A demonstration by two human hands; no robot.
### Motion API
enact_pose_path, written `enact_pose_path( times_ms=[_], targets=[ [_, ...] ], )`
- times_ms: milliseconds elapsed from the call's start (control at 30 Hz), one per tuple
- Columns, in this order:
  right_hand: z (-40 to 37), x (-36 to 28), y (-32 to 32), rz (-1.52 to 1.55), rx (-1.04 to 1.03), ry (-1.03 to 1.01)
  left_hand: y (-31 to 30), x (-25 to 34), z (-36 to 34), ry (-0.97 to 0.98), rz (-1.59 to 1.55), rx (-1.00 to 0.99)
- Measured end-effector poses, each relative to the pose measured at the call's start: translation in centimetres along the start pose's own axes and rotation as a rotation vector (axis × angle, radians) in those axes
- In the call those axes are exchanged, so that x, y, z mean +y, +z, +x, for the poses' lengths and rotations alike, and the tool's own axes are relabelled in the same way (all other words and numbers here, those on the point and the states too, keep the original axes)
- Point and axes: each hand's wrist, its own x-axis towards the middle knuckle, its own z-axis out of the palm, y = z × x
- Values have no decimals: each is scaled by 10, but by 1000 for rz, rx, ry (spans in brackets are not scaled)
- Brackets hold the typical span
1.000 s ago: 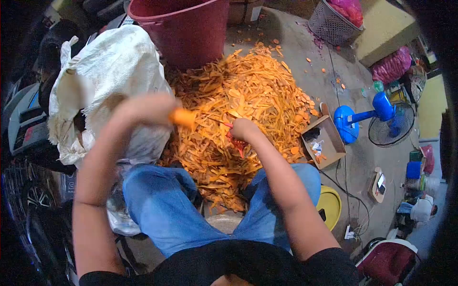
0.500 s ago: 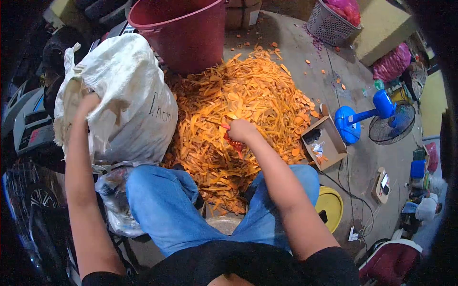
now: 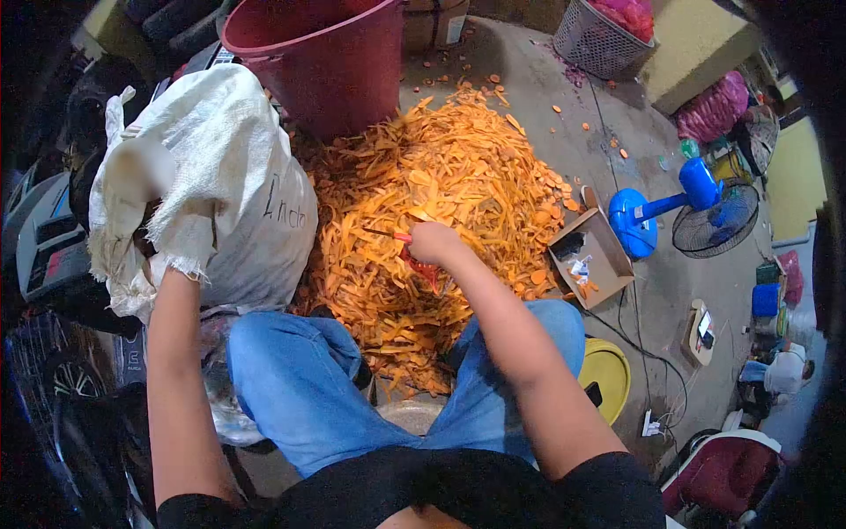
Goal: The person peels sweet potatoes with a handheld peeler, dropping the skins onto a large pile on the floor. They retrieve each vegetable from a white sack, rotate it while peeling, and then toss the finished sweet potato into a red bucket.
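A white woven sack (image 3: 256, 212) with dark lettering stands at the left, its frayed mouth facing me. My left hand is inside the mouth; my left forearm (image 3: 181, 353) shows up to the wrist, and the fingers are hidden. Closed around the red handle of a knife (image 3: 385, 234), my right hand (image 3: 432, 243) hovers over a large heap of orange peelings (image 3: 467, 167). The thin dark blade points left. Something red and patterned (image 3: 421, 271) shows just below that hand; I cannot make out what it is.
Behind the heap stands a big maroon tub (image 3: 322, 70). An open cardboard box (image 3: 595, 256), a blue fan (image 3: 670, 207) and a yellow lid (image 3: 606, 379) are at the right. Cables (image 3: 648, 353) cross the floor. A grey basket (image 3: 599, 40) stands far back.
My left hand has gone from the sack's upper opening to deeper inside, lower down, and the sack's edge now covers it. My right hand keeps the knife in nearly the same place.
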Motion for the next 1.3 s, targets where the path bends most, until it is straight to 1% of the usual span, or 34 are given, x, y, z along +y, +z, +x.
enact_pose_path(
  times_ms=[167,267,400,500,633,667,700,767,800,833,867,900,933,967,1033,1067,1100,1167,1200,1233,1300],
  targets=[
    [-5,0,-1,17,25,-12,7,-2,10,-25,-249,-27],
    [-1,3,-1,30,24,-20,6,-4,12,-49,-449,-50],
    [3,6,0,70,18,-57,-11,-7,8,-59,-827,-93],
    [4,6,0,31,47,-39,-39,-7,2,-15,-1146,-134],
    [-1,9,-4,35,71,-62,-74,-23,-41,100,-1469,-194],
    [7,13,0,47,78,-63,-79,-28,-59,144,-1526,-199],
    [11,14,2,57,84,-68,-80,-33,-77,143,-1528,-185],
    [3,8,-6,76,119,-53,-79,-25,-127,572,-1674,-240],
    [-2,7,-8,101,152,-28,-80,-15,-138,572,-1676,-234],
    [-2,9,-7,100,148,-34,-81,-7,-149,684,-1687,-349],
    [0,11,-6,147,217,-62,-79,1,-159,796,-1692,-462],
    [2,12,-6,196,286,-92,-75,7,-164,793,-1691,-452],
    [4,10,-10,330,332,-72,-70,14,-165,761,-1717,-471],
    [3,9,-14,327,331,-77,-63,24,-165,734,-1743,-493],
    [-7,2,-33,806,363,-53,-34,58,-155,673,-1937,-988],
    [16,12,-22,960,519,-36,-19,77,-157,563,-1952,-1021],
    [15,12,-28,956,522,-32,-4,94,-158,449,-1965,-1056],
    [3,11,-45,1267,633,-64,31,126,-150,230,-1899,-1018],
    [0,11,-48,1365,687,-111,51,134,-140,273,-1795,-984],
    [-7,9,-54,1363,694,-107,67,141,-133,316,-1690,-948],
    [-21,6,-64,1513,773,-129,91,152,-128,220,-1632,-917]
  ],
)
